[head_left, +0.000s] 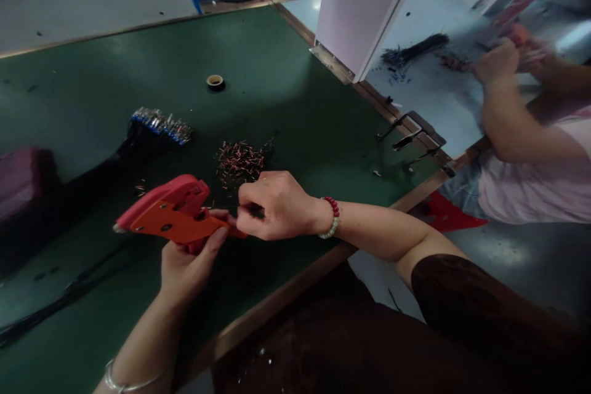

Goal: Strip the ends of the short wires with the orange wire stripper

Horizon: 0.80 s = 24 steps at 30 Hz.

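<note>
My left hand is wrapped round a red and orange wire stripper, held above the green table. Close by its right end is my right hand, fingers curled in a pinch; whatever they hold, if anything, is hidden. Just beyond my hands lies a pile of short copper wire bits. To the left a thick bundle of black wires rests on the table, with blue and bare metal ends. Thin dark wires stretch across the table at the lower left.
A roll of black tape sits farther back on the green table. A black metal bracket is at the right edge. Beyond a white panel, another person's hand works near more dark wires. A blurred pinkish object is far left.
</note>
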Motion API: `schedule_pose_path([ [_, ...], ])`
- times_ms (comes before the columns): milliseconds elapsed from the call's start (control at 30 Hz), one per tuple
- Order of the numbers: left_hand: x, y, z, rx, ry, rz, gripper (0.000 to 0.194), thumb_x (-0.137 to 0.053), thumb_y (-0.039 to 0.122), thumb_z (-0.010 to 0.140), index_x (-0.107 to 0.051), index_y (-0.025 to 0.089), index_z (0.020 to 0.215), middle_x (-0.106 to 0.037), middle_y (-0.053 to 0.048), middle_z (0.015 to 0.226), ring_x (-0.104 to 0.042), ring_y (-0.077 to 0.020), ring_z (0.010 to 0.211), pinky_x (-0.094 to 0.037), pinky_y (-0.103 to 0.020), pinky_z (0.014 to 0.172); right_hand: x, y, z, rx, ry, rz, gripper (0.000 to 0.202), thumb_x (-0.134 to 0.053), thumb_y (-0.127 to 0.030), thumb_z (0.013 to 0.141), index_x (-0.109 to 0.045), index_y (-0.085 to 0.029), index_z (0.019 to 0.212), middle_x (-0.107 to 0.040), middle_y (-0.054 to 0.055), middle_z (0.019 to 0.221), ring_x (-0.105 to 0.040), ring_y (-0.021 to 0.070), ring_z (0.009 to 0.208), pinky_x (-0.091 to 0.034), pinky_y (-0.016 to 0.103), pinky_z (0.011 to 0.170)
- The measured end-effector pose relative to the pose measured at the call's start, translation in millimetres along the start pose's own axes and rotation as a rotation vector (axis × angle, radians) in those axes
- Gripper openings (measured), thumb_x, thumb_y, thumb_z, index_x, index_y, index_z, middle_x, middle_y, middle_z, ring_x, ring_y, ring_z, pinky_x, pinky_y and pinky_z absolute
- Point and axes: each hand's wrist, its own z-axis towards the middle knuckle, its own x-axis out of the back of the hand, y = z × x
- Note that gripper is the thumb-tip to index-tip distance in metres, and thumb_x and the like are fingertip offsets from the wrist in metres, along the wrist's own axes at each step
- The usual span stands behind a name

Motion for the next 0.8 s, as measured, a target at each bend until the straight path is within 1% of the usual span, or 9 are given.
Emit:
schedule_pose_path([
  [67,-0.7,3,-1,0.001,-0.010,0.012,0.025,-0.077,0.042,0.087,-0.077,0.025,0.105,-0.080,-0.002,0.103,-0.074,-0.0244,0.108,-0.056,-0.034,0.105,-1,-3,-1,-0.088,-0.016,0.052,0.019,-0.056,-0.027,0.086,-0.057,-0.020,0.069,-0.058,-0.003,0.058,-0.046,0.0115,0.053,-0.041,0.028,0.066],
  [167,-1.0,2,-1,0.007,0.012,0.035,0.026,-0.077,0.044,0.086,-0.078,0.025,0.104,-0.080,-0.002,0.104,-0.075,-0.0239,0.106,-0.056,-0.034,0.103,-2,-6,-2,-0.162,-0.053,0.117,0.020,-0.057,-0.030,0.087,-0.060,-0.020,0.071,-0.059,-0.003,0.060,-0.049,0.0118,0.055,-0.039,0.027,0.065],
  [333,-1.1,-4,-2,0.028,0.069,0.102,0.029,-0.081,0.045,0.082,-0.078,0.023,0.099,-0.079,-0.003,0.094,-0.075,-0.0257,0.098,-0.060,-0.032,0.086,-6,-11,-3,-0.190,-0.123,0.198,0.022,-0.059,-0.035,0.088,-0.061,-0.020,0.072,-0.061,-0.003,0.063,-0.050,0.0117,0.057,-0.039,0.027,0.067],
  [467,-0.8,-11,-1,0.034,0.063,0.140,0.034,-0.080,0.048,0.081,-0.078,0.023,0.104,-0.079,-0.003,0.095,-0.074,-0.0249,0.096,-0.060,-0.032,0.083,-4,-14,-3,-0.212,-0.155,0.249,0.025,-0.056,-0.036,0.090,-0.058,-0.019,0.072,-0.059,-0.003,0.064,-0.050,0.0114,0.059,-0.036,0.026,0.065],
  [500,-0.5,-13,0,0.027,0.064,0.141,0.036,-0.080,0.050,0.080,-0.078,0.023,0.103,-0.079,-0.003,0.094,-0.074,-0.0245,0.093,-0.060,-0.031,0.079,-2,-14,-2,-0.221,-0.172,0.264,0.026,-0.055,-0.036,0.091,-0.057,-0.019,0.072,-0.058,-0.003,0.064,-0.050,0.0115,0.060,-0.035,0.026,0.064],
  [567,0.4,-18,3,0.018,0.098,0.136,0.041,-0.082,0.056,0.073,-0.078,0.021,0.095,-0.076,-0.003,0.082,-0.072,-0.0225,0.079,-0.058,-0.029,0.066,0,-16,-2,-0.233,-0.201,0.300,0.026,-0.055,-0.037,0.091,-0.056,-0.019,0.072,-0.057,-0.002,0.065,-0.051,0.0116,0.062,-0.033,0.026,0.064],
  [667,1.4,-20,7,0.041,0.166,0.147,0.048,-0.085,0.060,0.062,-0.076,0.019,0.084,-0.063,0.002,0.058,-0.058,-0.0155,0.053,-0.046,-0.025,0.049,2,-18,-1,-0.245,-0.227,0.363,0.028,-0.055,-0.037,0.092,-0.052,-0.019,0.071,-0.056,-0.002,0.067,-0.050,0.0107,0.063,-0.032,0.025,0.063],
  [733,1.2,-17,8,0.046,0.161,0.167,0.045,-0.084,0.058,0.060,-0.074,0.019,0.081,-0.060,0.003,0.054,-0.053,-0.0136,0.049,-0.043,-0.024,0.048,2,-19,-1,-0.265,-0.232,0.396,0.028,-0.055,-0.037,0.092,-0.050,-0.019,0.070,-0.054,-0.003,0.066,-0.047,0.0096,0.061,-0.031,0.025,0.063],
  [800,0.1,-12,9,0.031,0.117,0.170,0.040,-0.081,0.055,0.063,-0.073,0.020,0.080,-0.064,0.001,0.058,-0.055,-0.0143,0.052,-0.046,-0.025,0.050,1,-21,-1,-0.284,-0.236,0.420,0.029,-0.055,-0.036,0.092,-0.049,-0.019,0.070,-0.052,-0.003,0.065,-0.044,0.0090,0.059,-0.030,0.025,0.062],
])
